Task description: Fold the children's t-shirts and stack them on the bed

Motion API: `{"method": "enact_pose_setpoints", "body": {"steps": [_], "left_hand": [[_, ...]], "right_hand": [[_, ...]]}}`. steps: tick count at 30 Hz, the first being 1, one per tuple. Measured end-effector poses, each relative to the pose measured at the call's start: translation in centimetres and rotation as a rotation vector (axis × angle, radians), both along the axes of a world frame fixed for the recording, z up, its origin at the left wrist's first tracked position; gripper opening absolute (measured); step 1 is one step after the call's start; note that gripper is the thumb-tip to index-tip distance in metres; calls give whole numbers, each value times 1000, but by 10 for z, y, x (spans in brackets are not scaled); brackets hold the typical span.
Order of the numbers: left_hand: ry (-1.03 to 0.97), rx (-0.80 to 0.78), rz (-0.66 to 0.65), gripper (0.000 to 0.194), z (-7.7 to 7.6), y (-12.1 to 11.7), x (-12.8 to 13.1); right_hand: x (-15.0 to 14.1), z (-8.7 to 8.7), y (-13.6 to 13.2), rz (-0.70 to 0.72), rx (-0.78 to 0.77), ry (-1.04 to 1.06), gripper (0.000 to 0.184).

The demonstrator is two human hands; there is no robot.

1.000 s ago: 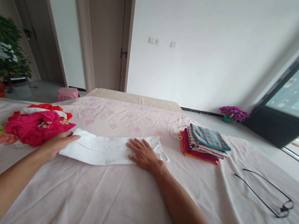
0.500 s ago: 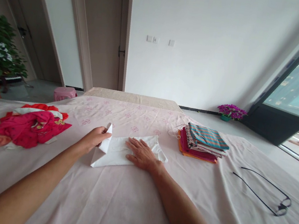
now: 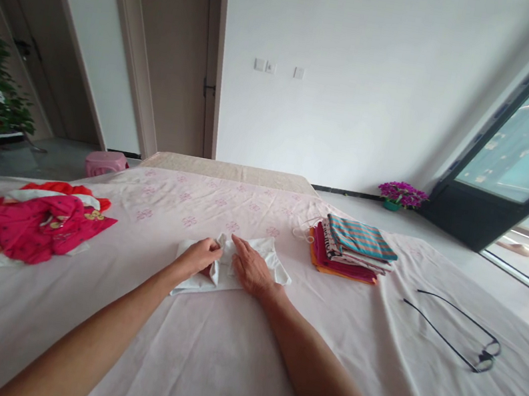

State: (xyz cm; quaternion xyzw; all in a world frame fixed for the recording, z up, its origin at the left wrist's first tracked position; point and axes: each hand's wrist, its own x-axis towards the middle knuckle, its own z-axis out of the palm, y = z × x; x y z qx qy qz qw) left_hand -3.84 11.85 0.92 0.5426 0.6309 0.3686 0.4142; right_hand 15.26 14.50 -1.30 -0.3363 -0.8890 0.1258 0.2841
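Observation:
A white cloth garment (image 3: pixel 263 250), partly folded, lies flat on the pale flowered bedsheet (image 3: pixel 211 365) in front of me. My left hand (image 3: pixel 201 258) is closed on its folded-over edge, which stands up near the middle of the cloth. Just to the right, my right hand (image 3: pixel 252 269) rests on the cloth with its fingers stretched out and its thumb side close to the raised edge. What the cloth is exactly, I cannot tell.
Crumpled red and pink clothes (image 3: pixel 40 221) lie in a heap at the left. A stack of folded cloths (image 3: pixel 352 250) sits at the right, with eyeglasses (image 3: pixel 484 356) nearer me. Beyond the bed are a pink stool (image 3: pixel 106 163) and purple flowers (image 3: pixel 402 194).
My left hand has carried the cloth's left edge to the right, folding it over toward my right hand. The right hand stays on the cloth. The whole view has shifted slightly.

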Motion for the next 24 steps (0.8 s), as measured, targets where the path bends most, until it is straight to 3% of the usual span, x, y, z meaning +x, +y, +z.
{"method": "enact_pose_setpoints", "body": {"steps": [3,8,12,16,20,24], "left_hand": [[29,33,-29,30,-2,-6,-1],[208,253,63,31,-6,-20,-26],[642,470,-22,45,-30,-35,-46],[845,471,-113,58,-55,-46,-53],[638,423,32,61,-54,-44,-61],[102,173,264,75,-32,-40,-73]], "right_hand": [[1,2,-2,-10,47,18,55],[1,10,-10,69,154,-107,56],[-1,13,-14,126,101,-258,60],[-1,13,-14,76,-16,-335,59],[-1,11,-13,66,-47,-329,57],[-1,10,-11,69,-56,-312,54]]}}
